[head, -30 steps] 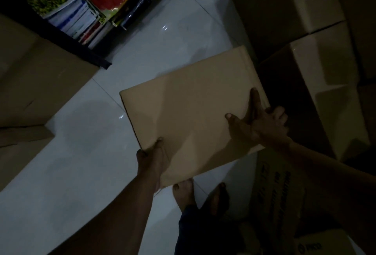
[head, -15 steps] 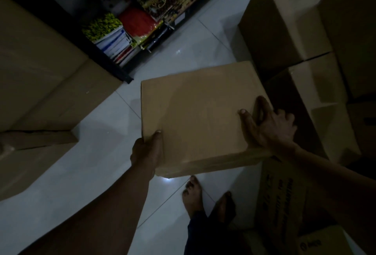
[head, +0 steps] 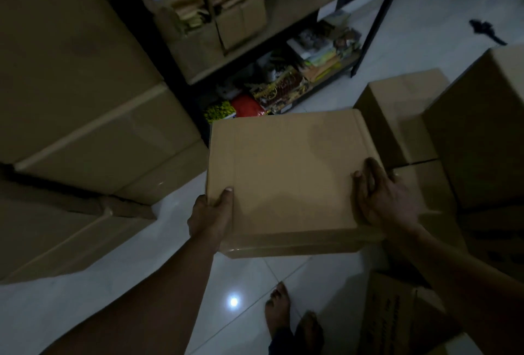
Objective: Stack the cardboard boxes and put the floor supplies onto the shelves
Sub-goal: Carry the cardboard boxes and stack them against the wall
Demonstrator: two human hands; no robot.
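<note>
From the head camera, the only view I have, the cardboard box (head: 286, 179) is off the floor (head: 136, 275), carried flat in front of the body with its broad top face toward me. The left hand (head: 211, 215) grips the near-left corner, thumb on top and the other fingers hidden round the side. The right hand (head: 382, 198) grips the right edge, thumb on the top face and fingers curled over the side. The box's longer side seems to run from one hand to the other (the wide lens bends things, so I hold that loosely). What the next move depends on is which pile is closer. The right-hand boxes (head: 397, 122) sit just beside the carried box's right edge, next to the right hand, while the left-hand stack (head: 85, 105) is a little farther off, across a strip of bare tile. I judge a short shift rightward the easier placement. The shelf unit (head: 297, 6) lies straight ahead beyond the far edge, already crowded, with bare feet (head: 279, 306) below.
</note>
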